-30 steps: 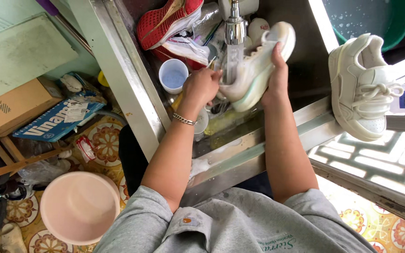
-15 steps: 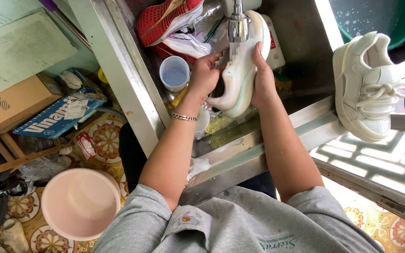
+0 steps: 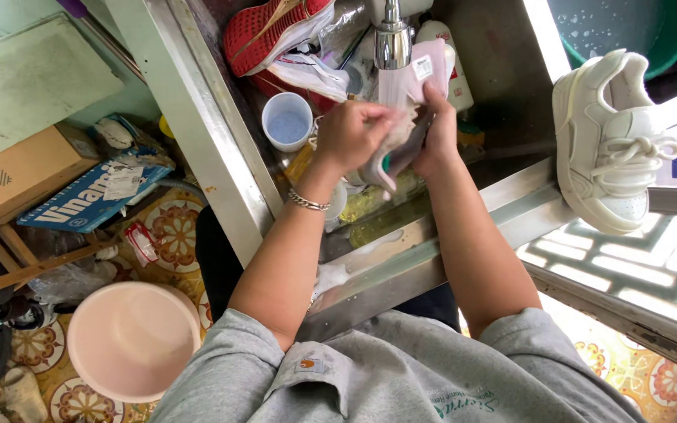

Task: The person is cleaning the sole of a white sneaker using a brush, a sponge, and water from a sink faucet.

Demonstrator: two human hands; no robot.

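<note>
The metal sink (image 3: pixel 503 86) surrounds both hands, with 1 white sneaker (image 3: pixel 609 145) resting on its rim well to the right of the right hand (image 3: pixel 432 133) and a pink basin (image 3: pixel 131 337) on the floor far below-left of the left hand (image 3: pixel 350 133). Under the tap (image 3: pixel 392 35), directly above the hands, the 2 hands are closed around a pale shoe insole (image 3: pixel 405 110): the left grips its lower part, the right pinches its upper edge. A white cup (image 3: pixel 287 121) stands just left of the left hand.
</note>
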